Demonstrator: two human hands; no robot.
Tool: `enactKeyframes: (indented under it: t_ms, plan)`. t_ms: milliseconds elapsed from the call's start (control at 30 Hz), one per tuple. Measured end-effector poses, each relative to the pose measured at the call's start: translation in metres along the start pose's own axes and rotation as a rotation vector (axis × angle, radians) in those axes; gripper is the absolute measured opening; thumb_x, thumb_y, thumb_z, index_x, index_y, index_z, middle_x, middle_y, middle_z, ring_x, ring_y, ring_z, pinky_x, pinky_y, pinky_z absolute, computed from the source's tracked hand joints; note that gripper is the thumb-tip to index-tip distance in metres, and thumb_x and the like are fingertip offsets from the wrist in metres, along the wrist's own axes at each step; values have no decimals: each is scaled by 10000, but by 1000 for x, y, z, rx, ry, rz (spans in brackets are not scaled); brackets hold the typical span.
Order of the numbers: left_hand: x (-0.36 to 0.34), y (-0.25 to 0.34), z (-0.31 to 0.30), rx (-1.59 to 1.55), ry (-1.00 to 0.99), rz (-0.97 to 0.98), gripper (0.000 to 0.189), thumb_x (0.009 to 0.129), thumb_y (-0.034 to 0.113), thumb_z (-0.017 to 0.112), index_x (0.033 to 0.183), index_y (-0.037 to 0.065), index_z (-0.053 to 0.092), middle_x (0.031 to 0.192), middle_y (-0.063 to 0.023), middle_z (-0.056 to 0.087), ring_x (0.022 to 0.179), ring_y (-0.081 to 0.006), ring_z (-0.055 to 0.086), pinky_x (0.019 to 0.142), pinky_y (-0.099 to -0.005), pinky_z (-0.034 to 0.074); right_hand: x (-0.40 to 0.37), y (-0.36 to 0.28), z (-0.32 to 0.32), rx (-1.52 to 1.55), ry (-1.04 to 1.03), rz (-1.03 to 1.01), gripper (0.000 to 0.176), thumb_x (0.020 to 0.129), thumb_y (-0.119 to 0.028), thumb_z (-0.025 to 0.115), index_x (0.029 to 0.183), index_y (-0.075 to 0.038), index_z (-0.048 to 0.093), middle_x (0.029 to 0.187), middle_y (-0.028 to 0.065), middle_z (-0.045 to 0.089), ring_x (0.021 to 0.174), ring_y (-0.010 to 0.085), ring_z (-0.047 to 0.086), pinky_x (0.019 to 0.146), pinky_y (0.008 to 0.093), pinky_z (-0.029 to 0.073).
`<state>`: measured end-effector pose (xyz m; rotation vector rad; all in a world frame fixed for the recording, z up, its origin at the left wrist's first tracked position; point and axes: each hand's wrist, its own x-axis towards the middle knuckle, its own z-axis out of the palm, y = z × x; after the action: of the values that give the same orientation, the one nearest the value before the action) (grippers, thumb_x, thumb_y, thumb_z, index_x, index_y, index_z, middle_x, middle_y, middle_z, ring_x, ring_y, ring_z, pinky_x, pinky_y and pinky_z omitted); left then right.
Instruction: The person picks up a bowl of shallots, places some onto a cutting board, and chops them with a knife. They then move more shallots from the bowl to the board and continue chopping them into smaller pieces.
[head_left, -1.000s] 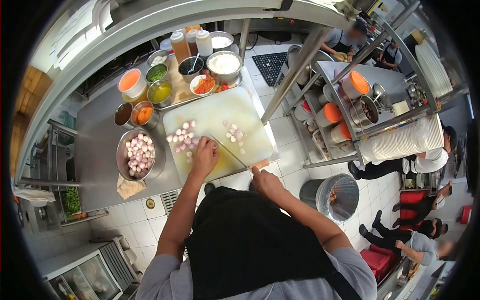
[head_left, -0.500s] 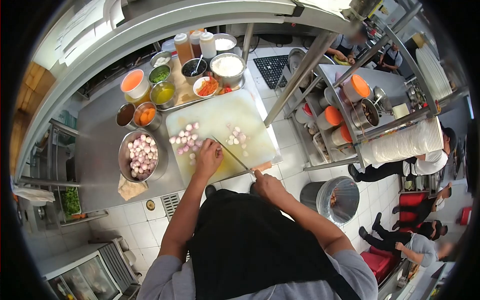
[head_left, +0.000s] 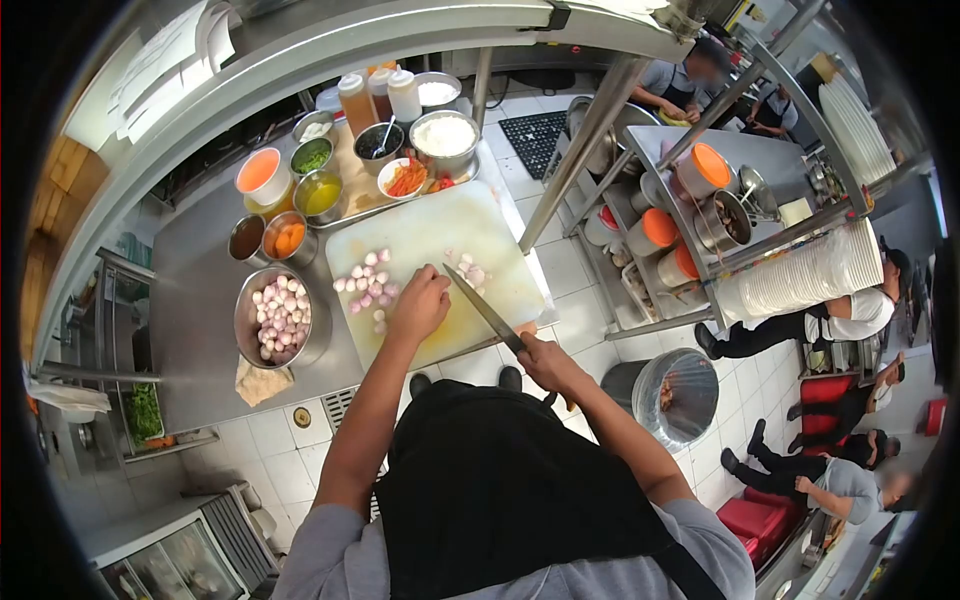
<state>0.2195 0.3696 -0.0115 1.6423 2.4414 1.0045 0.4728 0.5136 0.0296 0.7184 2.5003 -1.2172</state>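
Observation:
My right hand [head_left: 552, 362] grips a long kitchen knife [head_left: 487, 312], whose blade points up and left across the cutting board [head_left: 388, 228]. Near the knife tip, my left hand [head_left: 420, 304] has its fingers curled together over the board. Whatever they hold, if anything, is hidden. Small peeled shallots [head_left: 368, 284] lie left of this hand. Beyond the blade, to its right, is a loose group of pale shallot pieces [head_left: 474, 272]. A steel bowl [head_left: 321, 335] full of peeled shallots [head_left: 282, 318] stands on the counter left of the board.
Steel containers, such as one with green herbs [head_left: 313, 155], squeeze bottles [head_left: 404, 95] and a bowl of white powder [head_left: 444, 134] stand behind the board. A folded cloth [head_left: 263, 381] lies by the shallot bowl. A lined bin [head_left: 676, 398] stands right; several people are farther off.
My left hand has moved slightly up and right. The knife has turned to show more of its broad side, and its tip has shifted right. My right hand has moved slightly right.

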Motion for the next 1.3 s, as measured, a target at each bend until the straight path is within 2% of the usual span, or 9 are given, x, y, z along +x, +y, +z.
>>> enactKeyframes:
  t_ms: [67,133,200,267,567,767,1000,1067,1300]
  plan:
    - [8,-1,2,4,-17,-21,139,843,55,650,976,15,644,973,-154,585,895,-353,621,772,-428,501,1,2,5,-41,22,-13,279,961,-230,495,1117,1,511,877,317,667,883,511,643,806,583,493]
    - [11,1,1,8,-32,-34,118,864,52,645,972,5,644,968,-162,587,884,-355,624,767,-432,502,2,1,13,-164,90,5,265,960,-216,514,1115,-1,500,852,302,668,840,498,651,754,588,507]
    - [2,4,-1,-253,14,-121,89,913,35,617,981,-15,644,956,-171,588,865,-364,629,756,-429,500,-1,1,22,-176,132,-34,260,958,-206,524,1113,0,493,832,294,665,818,489,654,730,589,512]
    - [-2,6,-2,-250,22,-125,87,927,19,600,991,-21,643,959,-173,587,864,-368,629,755,-425,497,0,4,31,-203,184,-96,244,953,-176,540,1102,6,477,794,278,654,767,473,658,679,580,528]
    - [-3,7,3,-243,66,-121,80,940,-19,569,992,-26,629,969,-175,565,863,-390,614,759,-440,483,-14,-23,20,-260,215,-99,241,937,-144,521,1112,12,467,802,286,655,725,474,658,655,571,537]
    - [-3,7,3,-257,94,-108,62,947,-12,551,977,-23,605,981,-175,545,881,-398,603,763,-456,475,1,-4,29,-302,137,-64,251,909,-108,519,1120,15,460,783,279,659,724,479,656,660,574,537]
    - [-8,6,8,-250,132,-81,68,954,-4,538,992,-26,590,975,-181,535,886,-400,596,772,-456,476,3,-15,29,-305,143,-54,240,901,-101,520,1103,12,461,762,271,657,729,476,658,666,581,533]
    - [-8,5,9,-257,145,-94,69,955,-4,536,994,-28,588,975,-181,534,887,-403,595,774,-456,476,2,-23,23,-311,111,13,243,897,-93,518,1106,16,461,762,274,654,729,481,655,669,580,529]
    - [-10,4,13,-268,181,-68,57,957,-6,533,975,-38,577,966,-183,530,877,-406,592,772,-456,477,4,-15,24,-276,118,-61,267,887,-97,520,1121,21,466,754,288,655,720,490,649,667,583,524]
